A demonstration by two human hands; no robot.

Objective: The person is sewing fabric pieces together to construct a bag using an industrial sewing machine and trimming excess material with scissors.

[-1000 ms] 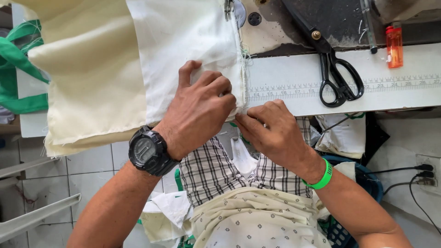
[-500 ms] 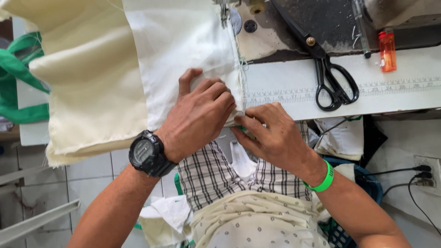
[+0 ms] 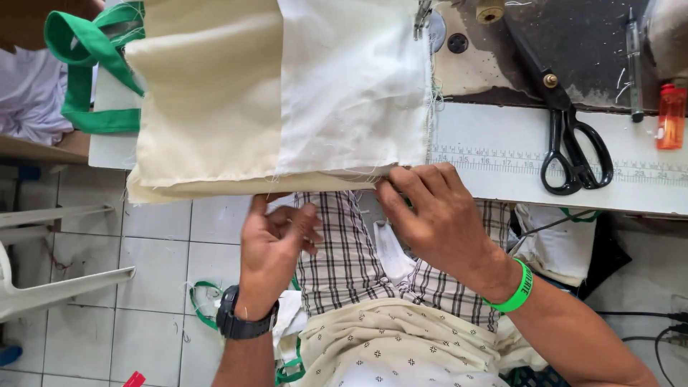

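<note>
Nearest the camera, at 6 o'clock, lay a cream dotted garment (image 3: 390,344) over the lap, with plaid checked shorts (image 3: 344,251) above it. A black wristwatch (image 3: 240,322) sat on the left wrist at 7 o'clock; a green wristband (image 3: 517,288) circled the right wrist at 4 o'clock.

Left hand (image 3: 276,247): just below the table edge, fingers loosely curled and slightly apart, fingertips reaching up under the hanging hem of the cream fabric (image 3: 208,100). Whether the tips actually touched the cloth could not be told; nothing was seen clamped in it.

Right hand (image 3: 437,215): at centre, slightly toward 3 o'clock, fingers together and bent, tips pressed on the lower right corner of the fabric where it met the table's front edge. Grip looked like a pinch on the hem, thumb hidden.

Fabric position: spread flat on the white table (image 3: 502,136) from 10 to 12 o'clock. The cream panel was on the left, the white fabric panel (image 3: 351,86) on the right, its frayed right edge running up to the sewing machine needle area (image 3: 423,14) at 12 o'clock.

Further out: black scissors (image 3: 570,136) lay at 2 o'clock, blades pointing to 11 o'clock, handles on the printed ruler strip (image 3: 502,158). A pen (image 3: 633,64) and an orange lighter (image 3: 671,116) lay at 2 to 3 o'clock. Green straps (image 3: 86,72) lay at 10 o'clock. A white plastic chair (image 3: 43,287) stood on the tiled floor (image 3: 158,287) at 8 o'clock.
</note>
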